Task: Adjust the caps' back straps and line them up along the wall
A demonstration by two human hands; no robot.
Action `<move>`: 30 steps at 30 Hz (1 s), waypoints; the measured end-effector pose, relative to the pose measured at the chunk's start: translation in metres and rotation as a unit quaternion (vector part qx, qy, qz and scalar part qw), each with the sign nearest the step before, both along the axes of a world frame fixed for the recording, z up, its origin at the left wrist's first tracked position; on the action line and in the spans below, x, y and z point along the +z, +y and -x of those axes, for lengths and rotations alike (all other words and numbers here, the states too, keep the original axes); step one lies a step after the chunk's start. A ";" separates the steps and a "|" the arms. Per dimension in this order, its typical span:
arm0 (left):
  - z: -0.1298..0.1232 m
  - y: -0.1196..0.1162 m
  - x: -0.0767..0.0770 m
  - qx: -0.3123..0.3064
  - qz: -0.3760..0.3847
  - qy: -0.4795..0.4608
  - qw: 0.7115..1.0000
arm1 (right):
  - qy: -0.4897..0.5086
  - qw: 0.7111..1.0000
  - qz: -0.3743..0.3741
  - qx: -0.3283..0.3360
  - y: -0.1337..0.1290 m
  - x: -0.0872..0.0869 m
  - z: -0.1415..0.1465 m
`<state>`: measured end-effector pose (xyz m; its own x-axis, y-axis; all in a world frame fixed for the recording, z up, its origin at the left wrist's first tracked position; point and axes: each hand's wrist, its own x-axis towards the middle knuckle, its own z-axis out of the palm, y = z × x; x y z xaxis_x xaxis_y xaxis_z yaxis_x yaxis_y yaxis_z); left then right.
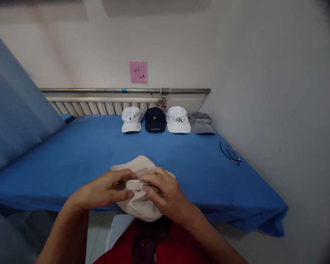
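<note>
A beige cap (141, 205) is in front of me at the near edge of the bed, its back opening and strap (134, 185) facing up. My left hand (110, 187) pinches the cap by the left end of the strap, thumb below and fingers above. At the strap's right end, the fingers of my right hand (165, 189) are closed round a slim, dark metal piece (153, 187). Whether it is a small tool or the strap's buckle I cannot make out. My fingers hide part of the cap's opening.
Along the far side stand a white cap (131, 119), a black cap (155, 120), a white "CK" cap (178, 120) and a grey cap (201, 123). Glasses (231, 154) lie on the blue sheet (79, 154) at right. Behind are a radiator (99, 107) and pipe (85, 90).
</note>
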<state>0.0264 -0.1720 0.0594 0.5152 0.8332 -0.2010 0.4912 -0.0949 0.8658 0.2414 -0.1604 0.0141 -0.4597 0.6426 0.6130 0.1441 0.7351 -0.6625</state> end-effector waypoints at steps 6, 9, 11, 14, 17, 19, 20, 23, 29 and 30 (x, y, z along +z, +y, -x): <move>-0.006 0.006 -0.011 -0.032 0.053 -0.021 0.998 | -0.074 0.997 -0.027 0.018 0.001 0.003 0.000; -0.008 0.006 -0.012 -0.020 0.058 -0.057 0.996 | -0.130 0.987 -0.098 -0.013 0.001 0.005 0.003; -0.010 0.006 -0.010 -0.013 0.057 -0.087 0.994 | -0.149 0.982 -0.117 -0.027 0.001 0.006 0.005; -0.013 0.005 -0.009 -0.009 0.069 -0.122 0.990 | -0.128 0.987 -0.097 -0.010 0.001 0.005 0.007; -0.012 0.006 -0.013 -0.012 0.103 -0.155 0.982 | -0.066 0.996 -0.059 0.014 0.002 0.003 0.006; -0.010 0.007 -0.017 -0.020 0.116 -0.191 0.974 | -0.016 0.999 -0.018 0.026 0.002 0.001 0.003; -0.008 0.007 -0.020 -0.020 0.117 -0.208 0.971 | 0.007 0.999 0.004 0.031 0.002 0.000 0.002; -0.004 0.009 -0.027 0.018 0.106 -0.205 0.973 | 0.059 0.995 0.064 0.047 0.003 -0.002 -0.001; -0.009 0.014 -0.030 0.086 0.102 -0.225 0.965 | 0.129 0.977 0.151 0.078 0.006 -0.004 -0.001; -0.011 0.015 -0.031 0.091 0.113 -0.244 0.959 | 0.131 0.977 0.150 0.076 0.006 -0.004 -0.002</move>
<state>0.0374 -0.1573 0.0289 0.4431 0.8823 -0.1589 0.0136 0.1706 0.9852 0.2432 -0.1544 0.0104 -0.4158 0.7483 0.5169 -0.1555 0.5014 -0.8511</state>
